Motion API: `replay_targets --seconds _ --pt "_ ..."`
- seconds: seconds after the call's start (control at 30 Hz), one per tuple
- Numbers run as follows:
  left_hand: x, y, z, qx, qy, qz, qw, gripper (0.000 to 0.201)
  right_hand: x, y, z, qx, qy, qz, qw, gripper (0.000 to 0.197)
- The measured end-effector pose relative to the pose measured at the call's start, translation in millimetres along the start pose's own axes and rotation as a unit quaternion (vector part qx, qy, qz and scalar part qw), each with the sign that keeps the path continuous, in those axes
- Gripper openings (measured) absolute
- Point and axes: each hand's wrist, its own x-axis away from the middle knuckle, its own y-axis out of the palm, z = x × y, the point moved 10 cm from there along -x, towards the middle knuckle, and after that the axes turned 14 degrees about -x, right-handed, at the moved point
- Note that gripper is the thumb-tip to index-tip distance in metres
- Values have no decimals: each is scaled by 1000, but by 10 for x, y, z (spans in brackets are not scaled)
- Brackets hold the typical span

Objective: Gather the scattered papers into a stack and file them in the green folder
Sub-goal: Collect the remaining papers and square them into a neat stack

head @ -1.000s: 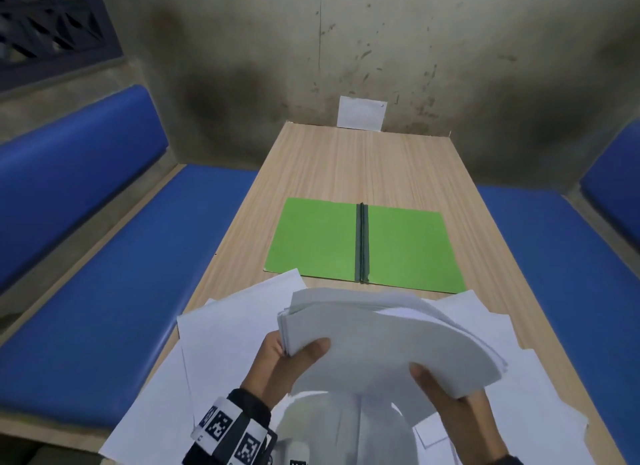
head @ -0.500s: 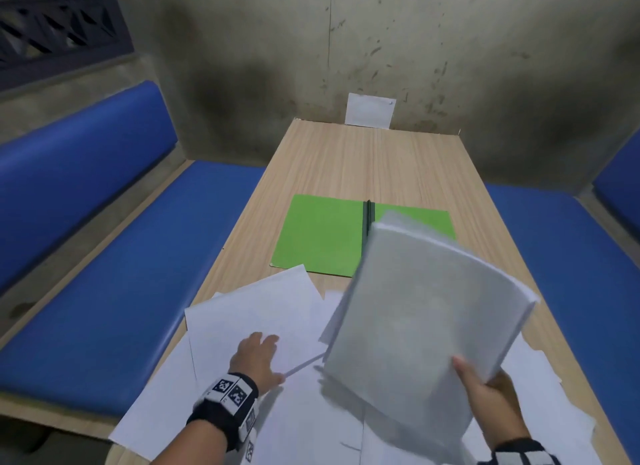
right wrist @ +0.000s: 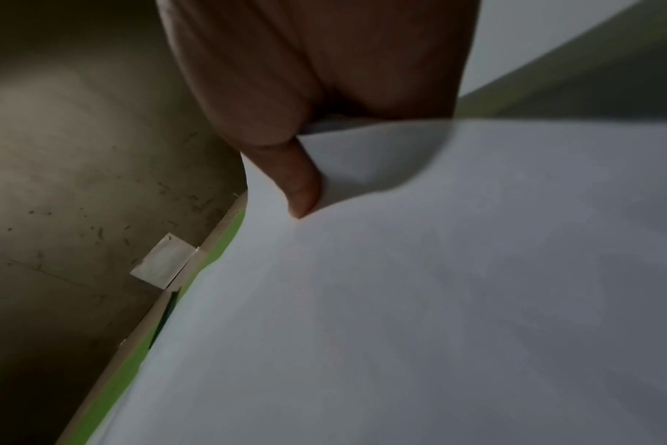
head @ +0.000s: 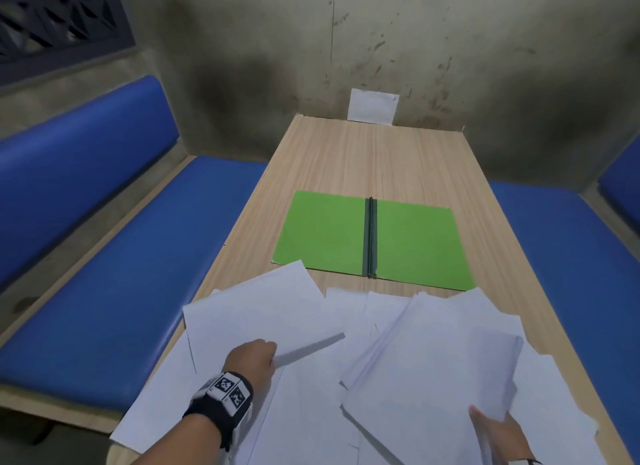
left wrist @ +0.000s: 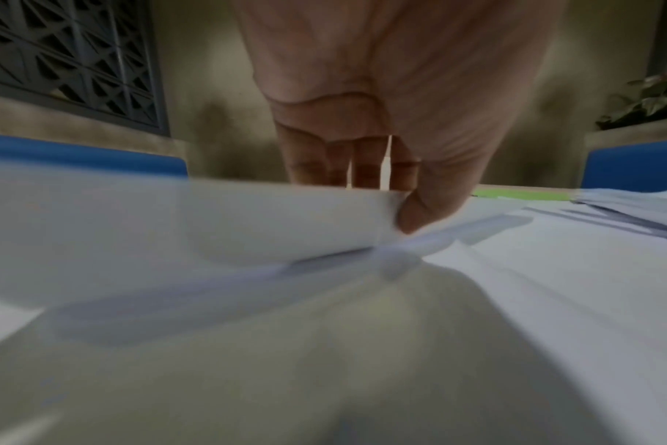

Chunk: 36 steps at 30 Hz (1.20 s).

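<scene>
The green folder [head: 372,241] lies open and flat in the middle of the wooden table [head: 374,160], bare inside. White loose papers [head: 298,416] cover the near end of the table. My right hand [head: 498,433] grips a gathered paper stack [head: 433,360] at its near corner, thumb on top; the stack lies low over the sheets on the right. My left hand [head: 254,355] pinches the near edge of a single sheet [head: 256,312] on the left, lifting it. In the left wrist view the thumb [left wrist: 431,207] and fingers hold that sheet [left wrist: 172,222]. The stack [right wrist: 438,301] fills the right wrist view.
Blue padded benches [head: 131,274] run along both sides of the table. A small white card [head: 373,105] stands against the stained wall at the far end. A dark lattice grille [head: 59,18] sits at upper left.
The left hand let go of the stack and went down to a sheet on the left, which it now pinches. The right hand swung the stack up and then lowered it onto the right-hand papers.
</scene>
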Motion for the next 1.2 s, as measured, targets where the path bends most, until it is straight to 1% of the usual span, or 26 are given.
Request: replay_targets --seconds 0.03,0.07,0.17,0.23,0.33,0.43,0.5,0.53,0.57,0.6,0.63,0.7,0.77,0.8,0.87,0.93,1.0,1.1,1.13,1.2 --pt "18 -60 -38 19 -7 23 1000 33 -5 5 3 -8 1 -1 1000 59" --pt "42 -131 -91 40 -18 44 998 36 -8 1 13 -11 7 -2 1000 62" --pt "180 -294 -318 88 -61 88 990 31 -23 -15 17 -17 16 -1 1000 53" --pt "293 -283 -439 122 -88 91 984 28 -41 -22 29 -22 18 1 1000 52" --pt "407 -72 -385 175 -84 54 979 15 -18 -19 47 -15 18 4 1000 50" --pt "433 216 -214 218 -73 4 973 11 15 -13 37 -13 18 3 1000 51" --pt "440 354 -119 269 -72 -38 960 10 20 -16 23 -14 19 1 1000 51" --pt "442 392 -101 296 -76 -54 951 14 25 -20 20 -12 20 0 1000 51" --pt "427 400 -129 312 -83 -55 945 17 27 -25 11 -13 19 0 1000 51" --pt "400 376 -211 319 -96 -43 942 18 33 -24 7 -13 19 0 1000 51" --pt "371 316 -339 321 -115 -14 940 18 41 -21 3 -12 19 1 1000 52" --pt "335 209 -745 309 -176 54 933 20 44 -19 1 -3 18 5 1000 52" --pt "360 201 -1188 277 -246 90 925 36 46 -18 8 2 21 5 1000 53" --pt "384 252 -1368 246 -277 77 926 47 44 -18 8 4 21 4 1000 53" --pt "437 408 -1609 199 -316 17 928 69 38 -17 15 1 22 0 1000 53" --pt "480 534 -1708 206 -332 -22 920 80 44 -15 13 -2 22 0 1000 53" --pt "495 602 -1707 230 -333 -26 914 83 46 -11 17 -1 24 2 1000 54" --pt "517 654 -1568 302 -329 -19 895 83 65 -3 28 0 29 2 1000 54" --pt "522 653 -1501 310 -324 -20 893 79 64 -5 27 -2 29 3 1000 53" --pt "520 642 -1344 322 -307 -17 895 63 64 -9 19 -4 28 5 1000 53"
